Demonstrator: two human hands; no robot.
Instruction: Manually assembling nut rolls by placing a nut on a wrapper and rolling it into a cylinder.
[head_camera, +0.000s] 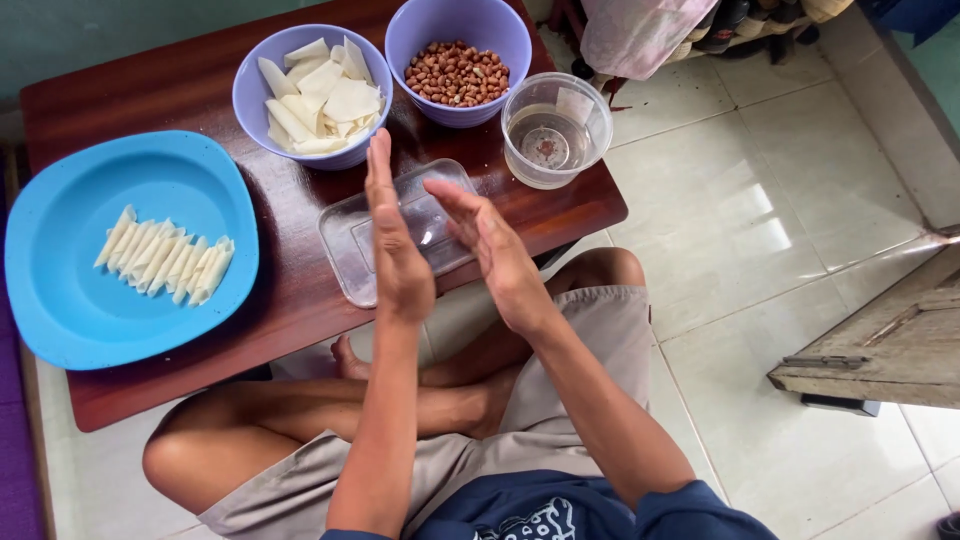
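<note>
My left hand (395, 240) and my right hand (487, 250) are raised flat, palms facing each other, a small gap between them. Whether anything lies between the palms is hidden. They hover over a clear plastic lid (350, 245) on the low dark wooden table (290, 300). Behind the hands stands a purple bowl of pale dough wrappers (315, 95) and a purple bowl of peanuts (457, 72). A blue plate (80, 300) at the left holds a row of several rolled pastries (165, 257).
A clear plastic tub with a little water (553, 130) stands at the table's right corner. My crossed legs in beige shorts are under the table edge. White tiled floor stretches to the right, with a wooden board (880, 345) lying on it.
</note>
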